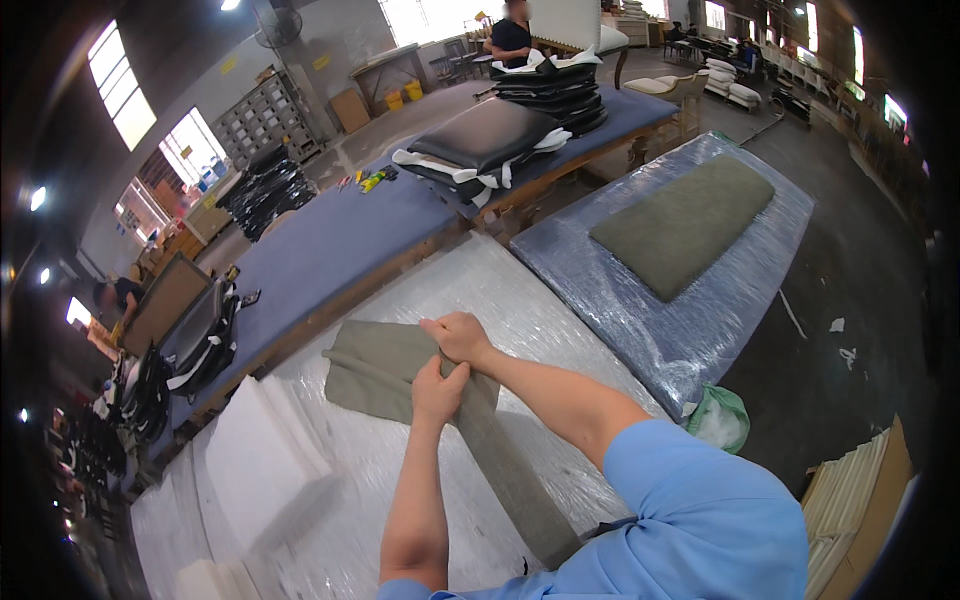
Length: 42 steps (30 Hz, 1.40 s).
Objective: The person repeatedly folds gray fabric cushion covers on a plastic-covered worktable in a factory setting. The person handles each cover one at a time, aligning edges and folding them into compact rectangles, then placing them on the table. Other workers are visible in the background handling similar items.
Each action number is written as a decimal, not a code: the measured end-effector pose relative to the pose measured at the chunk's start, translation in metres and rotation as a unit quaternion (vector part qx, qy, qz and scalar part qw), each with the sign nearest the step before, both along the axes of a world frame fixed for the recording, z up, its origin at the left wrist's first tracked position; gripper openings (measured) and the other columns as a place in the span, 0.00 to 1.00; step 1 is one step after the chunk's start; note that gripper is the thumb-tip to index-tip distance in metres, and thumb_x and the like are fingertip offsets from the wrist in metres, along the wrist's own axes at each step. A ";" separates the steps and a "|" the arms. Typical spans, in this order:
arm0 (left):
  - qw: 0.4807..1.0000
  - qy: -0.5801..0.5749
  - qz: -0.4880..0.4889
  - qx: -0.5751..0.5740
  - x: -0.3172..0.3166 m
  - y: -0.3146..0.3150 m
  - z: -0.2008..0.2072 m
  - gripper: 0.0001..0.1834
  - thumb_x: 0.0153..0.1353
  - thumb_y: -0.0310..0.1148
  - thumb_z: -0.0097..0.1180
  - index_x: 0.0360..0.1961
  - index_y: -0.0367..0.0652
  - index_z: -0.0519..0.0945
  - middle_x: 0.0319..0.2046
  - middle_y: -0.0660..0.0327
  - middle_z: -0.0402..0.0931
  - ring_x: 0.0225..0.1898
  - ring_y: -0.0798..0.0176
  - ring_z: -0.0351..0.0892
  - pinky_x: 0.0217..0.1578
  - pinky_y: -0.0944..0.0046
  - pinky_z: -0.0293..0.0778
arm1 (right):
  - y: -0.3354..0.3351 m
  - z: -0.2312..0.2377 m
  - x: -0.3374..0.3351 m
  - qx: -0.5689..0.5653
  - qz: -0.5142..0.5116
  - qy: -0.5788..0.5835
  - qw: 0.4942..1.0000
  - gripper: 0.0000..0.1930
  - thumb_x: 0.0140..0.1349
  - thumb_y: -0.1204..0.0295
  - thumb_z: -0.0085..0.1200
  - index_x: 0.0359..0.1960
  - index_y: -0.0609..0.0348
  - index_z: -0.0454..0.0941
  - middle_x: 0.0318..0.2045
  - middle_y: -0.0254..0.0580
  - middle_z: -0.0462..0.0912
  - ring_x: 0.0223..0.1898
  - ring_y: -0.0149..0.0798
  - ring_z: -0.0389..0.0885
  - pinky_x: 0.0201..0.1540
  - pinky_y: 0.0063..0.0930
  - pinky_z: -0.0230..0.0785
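Note:
An olive-grey fabric piece (380, 372) is gripped in both of my hands above a plastic-wrapped white work surface (335, 490). My left hand (437, 390) is closed on it, thumb up, just nearer to me than the other hand. My right hand (457, 338) pinches the cloth at its far edge, the two hands nearly touching. A broad flap hangs to the left of them. A long strip of the same fabric runs down toward my body, passing between my forearms. The fingertips are partly hidden in the folds.
White foam slabs (262, 455) lie at left. A padded olive panel (685, 222) rests on a plastic-wrapped blue table (560, 235) at right. Beyond, a long blue table (330, 245) bears black upholstered cushions (490, 132). A green bag (722, 415) sits by the right table. Other people work farther off.

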<state>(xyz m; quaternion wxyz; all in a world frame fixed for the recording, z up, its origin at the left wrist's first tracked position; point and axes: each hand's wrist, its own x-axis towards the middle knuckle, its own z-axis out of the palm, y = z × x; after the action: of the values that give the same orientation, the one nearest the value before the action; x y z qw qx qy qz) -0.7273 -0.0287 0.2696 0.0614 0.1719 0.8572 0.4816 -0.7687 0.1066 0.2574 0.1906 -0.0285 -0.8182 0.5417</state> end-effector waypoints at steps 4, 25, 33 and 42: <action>0.999 -0.023 0.017 0.042 -0.016 -0.019 -0.014 0.18 0.57 0.41 0.60 0.37 0.34 0.83 0.29 0.48 0.84 0.34 0.56 0.84 0.40 0.56 0.76 | 0.020 -0.052 0.029 -0.088 -0.098 0.003 0.991 0.26 0.70 0.50 0.52 0.30 0.64 0.80 0.26 0.56 0.81 0.28 0.47 0.79 0.35 0.44 0.69; 0.769 -0.290 0.303 0.483 0.213 -0.240 -0.099 0.40 0.72 0.64 0.46 0.68 0.38 0.70 0.65 0.50 0.73 0.64 0.47 0.73 0.65 0.46 0.69 | 0.062 -0.214 0.324 -0.678 -0.030 -0.367 0.636 0.30 0.68 0.45 0.54 0.59 0.58 0.78 0.58 0.49 0.82 0.57 0.46 0.81 0.64 0.44 0.70; 0.681 -0.461 0.273 0.499 0.338 -0.204 -0.129 0.36 0.72 0.55 0.52 0.72 0.41 0.66 0.68 0.50 0.71 0.67 0.42 0.71 0.67 0.38 0.66 | 0.050 -0.105 0.272 -0.428 -0.099 -0.214 0.872 0.24 0.58 0.67 0.68 0.53 0.64 0.77 0.44 0.47 0.84 0.44 0.41 0.83 0.49 0.36 0.76; 0.830 -0.428 0.119 0.337 0.315 -0.114 -0.129 0.44 0.74 0.58 0.48 0.82 0.55 0.43 0.81 0.60 0.43 0.80 0.55 0.43 0.75 0.46 0.45 | -0.040 0.078 0.319 -0.047 0.040 0.057 0.996 0.34 0.55 0.62 0.70 0.62 0.63 0.73 0.54 0.52 0.77 0.54 0.44 0.78 0.57 0.37 0.71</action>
<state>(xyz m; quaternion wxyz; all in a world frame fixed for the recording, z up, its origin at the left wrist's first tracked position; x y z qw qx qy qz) -0.4126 -0.1423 0.1408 0.3024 -0.1445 0.5437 0.7695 -0.4497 0.0669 0.3353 0.2140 0.0260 -0.7801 0.5874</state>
